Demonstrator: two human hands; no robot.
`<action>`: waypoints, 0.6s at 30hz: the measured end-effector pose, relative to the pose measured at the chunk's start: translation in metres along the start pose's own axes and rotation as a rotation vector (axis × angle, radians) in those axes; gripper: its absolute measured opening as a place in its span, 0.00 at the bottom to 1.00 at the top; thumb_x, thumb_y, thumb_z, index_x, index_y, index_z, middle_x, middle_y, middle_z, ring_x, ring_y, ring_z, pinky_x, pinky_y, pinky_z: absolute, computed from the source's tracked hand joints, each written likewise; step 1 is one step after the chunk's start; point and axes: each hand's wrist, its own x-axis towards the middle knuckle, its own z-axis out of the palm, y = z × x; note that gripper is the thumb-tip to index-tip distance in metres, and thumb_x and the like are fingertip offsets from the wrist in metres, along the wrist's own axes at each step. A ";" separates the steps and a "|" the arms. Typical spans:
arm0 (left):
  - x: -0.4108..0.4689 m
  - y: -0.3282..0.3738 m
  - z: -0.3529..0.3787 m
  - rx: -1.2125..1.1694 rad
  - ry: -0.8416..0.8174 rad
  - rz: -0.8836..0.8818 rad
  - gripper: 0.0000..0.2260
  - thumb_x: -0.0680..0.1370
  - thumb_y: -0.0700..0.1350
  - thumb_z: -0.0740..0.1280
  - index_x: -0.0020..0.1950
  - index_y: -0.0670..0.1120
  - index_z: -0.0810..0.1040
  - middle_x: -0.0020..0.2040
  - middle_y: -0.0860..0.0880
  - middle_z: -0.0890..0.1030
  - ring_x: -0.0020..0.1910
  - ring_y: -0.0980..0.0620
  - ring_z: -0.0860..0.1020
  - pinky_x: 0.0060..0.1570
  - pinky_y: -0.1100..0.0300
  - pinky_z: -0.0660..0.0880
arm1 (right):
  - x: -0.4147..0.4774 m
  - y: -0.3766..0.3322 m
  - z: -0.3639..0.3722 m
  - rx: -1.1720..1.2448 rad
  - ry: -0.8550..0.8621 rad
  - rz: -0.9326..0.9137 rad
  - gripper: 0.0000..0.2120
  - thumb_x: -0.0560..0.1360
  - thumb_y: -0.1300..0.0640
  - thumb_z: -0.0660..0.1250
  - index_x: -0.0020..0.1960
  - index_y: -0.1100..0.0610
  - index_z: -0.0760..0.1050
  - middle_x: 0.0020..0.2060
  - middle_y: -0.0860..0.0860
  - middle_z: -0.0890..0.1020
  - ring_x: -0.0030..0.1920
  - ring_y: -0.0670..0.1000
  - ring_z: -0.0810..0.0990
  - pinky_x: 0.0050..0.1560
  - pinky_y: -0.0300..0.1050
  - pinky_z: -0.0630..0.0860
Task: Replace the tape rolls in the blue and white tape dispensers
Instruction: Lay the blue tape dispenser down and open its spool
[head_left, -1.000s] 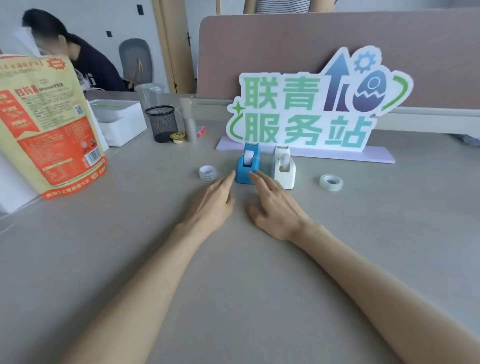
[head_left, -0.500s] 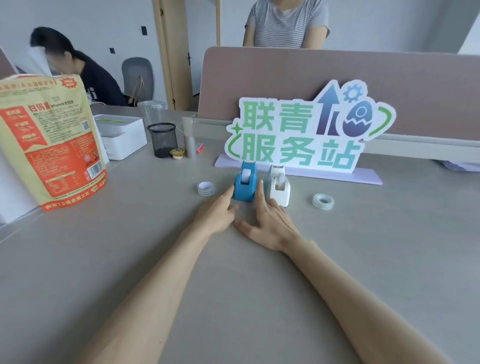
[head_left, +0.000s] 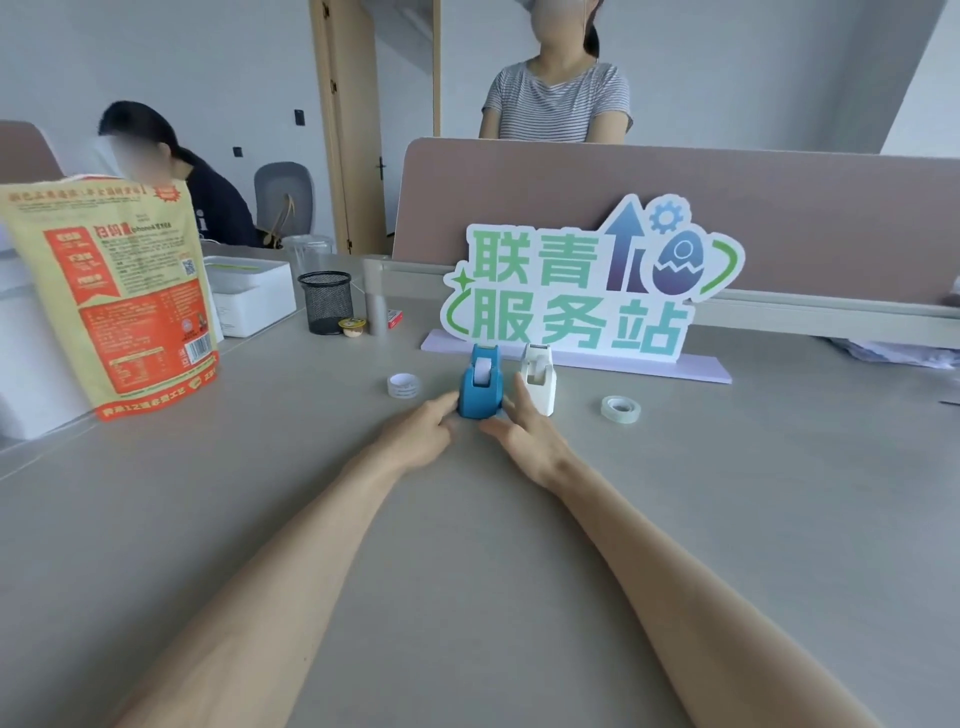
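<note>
A blue tape dispenser with a white roll in it stands on the grey table, and a white tape dispenser stands just to its right. My left hand touches the blue dispenser's left side with its fingertips. My right hand presses against its right side, the index finger reaching up between the two dispensers. A spare tape roll lies to the left, and another spare roll lies to the right of the white dispenser.
A green and white standing sign on a lilac base stands right behind the dispensers. A large yellow and red bag stands at left, with a white box, a black mesh cup and small items behind. Two people are beyond the table.
Both hands have slid forward and closed in on the blue dispenser from either side. The camera has tilted up, so the table scene sits lower in view.
</note>
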 end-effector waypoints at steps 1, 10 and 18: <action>-0.013 0.007 -0.001 -0.001 -0.001 0.007 0.30 0.69 0.47 0.51 0.65 0.76 0.61 0.68 0.59 0.75 0.68 0.46 0.72 0.67 0.43 0.70 | -0.007 0.001 -0.002 0.018 -0.012 -0.007 0.31 0.77 0.50 0.62 0.75 0.44 0.53 0.71 0.47 0.72 0.71 0.55 0.67 0.62 0.47 0.63; -0.116 0.048 -0.011 -0.182 -0.014 0.077 0.15 0.79 0.45 0.64 0.65 0.51 0.77 0.61 0.56 0.81 0.62 0.63 0.76 0.67 0.58 0.70 | -0.050 0.015 -0.017 0.199 0.079 -0.020 0.20 0.68 0.48 0.65 0.58 0.49 0.78 0.55 0.45 0.83 0.54 0.47 0.79 0.53 0.40 0.72; -0.109 0.051 -0.012 -0.176 0.218 0.078 0.12 0.78 0.40 0.64 0.61 0.48 0.75 0.59 0.52 0.78 0.59 0.56 0.75 0.61 0.62 0.69 | -0.046 0.013 -0.003 -0.161 0.127 -0.059 0.33 0.68 0.38 0.72 0.68 0.50 0.68 0.56 0.46 0.78 0.50 0.49 0.79 0.50 0.41 0.72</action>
